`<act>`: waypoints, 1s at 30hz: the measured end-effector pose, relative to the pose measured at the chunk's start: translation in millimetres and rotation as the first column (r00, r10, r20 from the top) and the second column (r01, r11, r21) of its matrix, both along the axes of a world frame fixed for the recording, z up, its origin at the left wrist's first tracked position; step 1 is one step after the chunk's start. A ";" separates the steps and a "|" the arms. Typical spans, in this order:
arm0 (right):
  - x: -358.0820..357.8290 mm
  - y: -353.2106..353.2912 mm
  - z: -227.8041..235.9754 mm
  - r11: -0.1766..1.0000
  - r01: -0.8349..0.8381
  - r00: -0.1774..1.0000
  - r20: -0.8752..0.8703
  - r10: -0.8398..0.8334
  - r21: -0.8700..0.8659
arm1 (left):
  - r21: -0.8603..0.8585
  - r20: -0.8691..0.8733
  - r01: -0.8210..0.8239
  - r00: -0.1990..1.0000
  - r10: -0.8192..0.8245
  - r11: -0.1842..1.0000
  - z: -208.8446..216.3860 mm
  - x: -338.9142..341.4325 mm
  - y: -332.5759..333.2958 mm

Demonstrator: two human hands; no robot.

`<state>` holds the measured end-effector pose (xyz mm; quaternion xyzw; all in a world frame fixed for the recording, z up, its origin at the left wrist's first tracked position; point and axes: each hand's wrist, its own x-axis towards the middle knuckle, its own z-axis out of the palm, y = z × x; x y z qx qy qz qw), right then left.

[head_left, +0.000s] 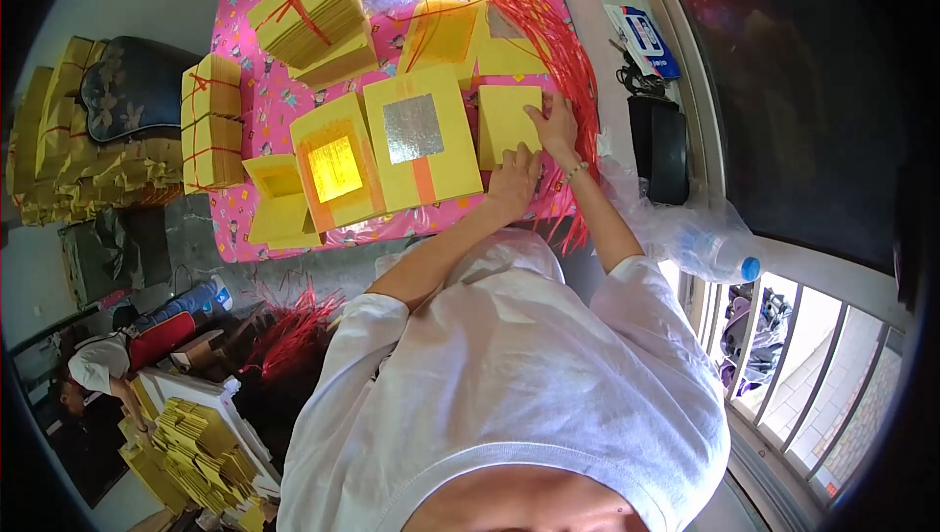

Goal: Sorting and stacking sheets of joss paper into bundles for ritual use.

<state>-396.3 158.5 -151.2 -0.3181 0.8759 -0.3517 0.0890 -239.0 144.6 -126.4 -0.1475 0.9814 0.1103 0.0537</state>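
Observation:
A small stack of yellow paper sheets [501, 119] lies before me on the bed-like table, toward its right side. My left hand [513, 185] rests at its near edge, fingers stretched onto the paper, thumb hidden. At the stack's right edge is my right hand [556, 129], its thumb on top and its other fingers along the side. Just left lies a yellow stack with a silver square [412, 129] and an orange strip. Beside that is a yellow stack with a shiny gold square [335, 169] framed in orange.
Tied yellow bundles [211, 150] stand at the left, and another tied bundle [305, 15] farther back. Red plastic strands [548, 33] run along the right. A bottle in clear plastic [720, 256] is by the window rail. Another person [101, 366] handles yellow paper at lower left.

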 end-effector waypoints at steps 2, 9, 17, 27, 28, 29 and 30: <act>-5.4 2.7 -13.0 1.000 -0.013 0.998 0.068 0.014 -0.016 | 0.053 -0.002 -0.003 1.000 0.003 0.999 5.2 -1.3 -1.1; -5.2 1.1 2.7 0.995 -0.019 0.997 0.071 0.026 -0.100 | 0.195 -0.304 -0.022 0.949 0.082 0.981 42.0 19.3 -5.8; 48.4 5.8 81.2 0.881 -0.402 0.916 -0.129 0.381 -0.249 | 0.459 -0.358 -0.116 0.883 0.303 0.881 88.0 104.2 -53.3; 102.5 6.6 88.3 0.578 -0.816 0.571 -0.141 0.808 0.005 | 0.303 -0.307 -0.315 0.861 0.405 0.899 69.5 159.0 -77.1; 102.6 5.2 87.4 0.562 -0.826 0.551 -0.153 0.820 0.039 | 0.304 -0.307 -0.319 0.859 0.409 0.898 67.3 160.5 -78.9; 102.1 4.0 87.1 0.559 -0.828 0.548 -0.152 0.822 0.039 | 0.296 -0.302 -0.315 0.865 0.401 0.902 65.1 161.7 -81.1; 100.2 3.3 86.5 0.534 -0.844 0.522 -0.149 0.840 0.049 | 0.289 -0.297 -0.310 0.870 0.393 0.906 65.0 161.6 -82.9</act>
